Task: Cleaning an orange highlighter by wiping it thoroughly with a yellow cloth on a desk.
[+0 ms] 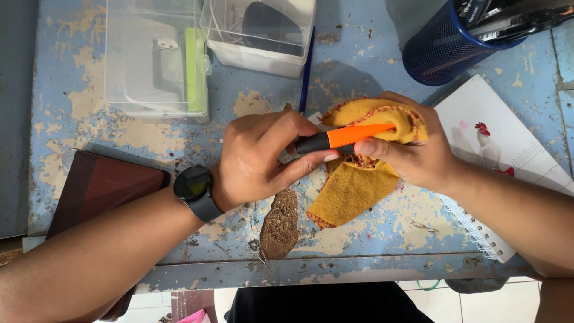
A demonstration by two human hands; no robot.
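home desk: worn painted table [359,72], pen holder [442,48], notebook [502,149]

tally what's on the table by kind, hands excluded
Clear plastic boxes: 2
Blue mesh pen holder: 1
Spiral notebook: 1
Dark red case: 1
Yellow cloth: 1, held in the right hand
Orange-and-black tool: 1, gripped by the left hand
Blue pen: 1
Brown rough-surfaced piece: 1
Total: 9

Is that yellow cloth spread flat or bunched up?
Bunched at the top: the right hand wraps the cloth around the orange tool, while its lower part hangs loose onto the table.
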